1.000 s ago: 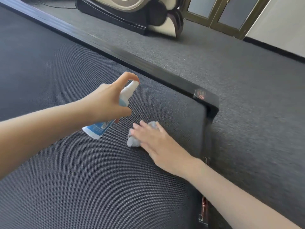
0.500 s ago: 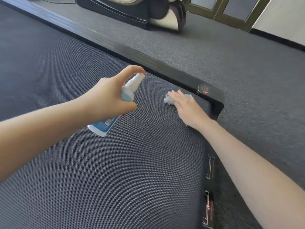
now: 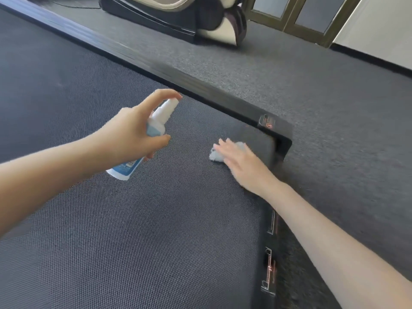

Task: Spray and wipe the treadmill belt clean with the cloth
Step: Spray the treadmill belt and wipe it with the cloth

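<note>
The dark textured treadmill belt (image 3: 133,230) fills the lower left. My left hand (image 3: 131,132) grips a white and blue spray bottle (image 3: 142,143) above the belt, with the forefinger over the nozzle, which points right toward the belt's corner. My right hand (image 3: 243,163) lies flat with straight fingers on a crumpled pale blue cloth (image 3: 217,155), pressing it onto the belt near the corner. Most of the cloth is hidden under the hand.
A black side rail (image 3: 200,90) runs diagonally along the belt's far edge to a corner cap (image 3: 278,132) with a warning label. The end trim (image 3: 269,253) runs down the right. Grey carpet (image 3: 334,130) lies beyond, with a machine base (image 3: 189,23) at the top.
My right hand slid the cloth from the near belt up to the rail, and it has now come back a little toward me. The left hand with the bottle barely moved.
</note>
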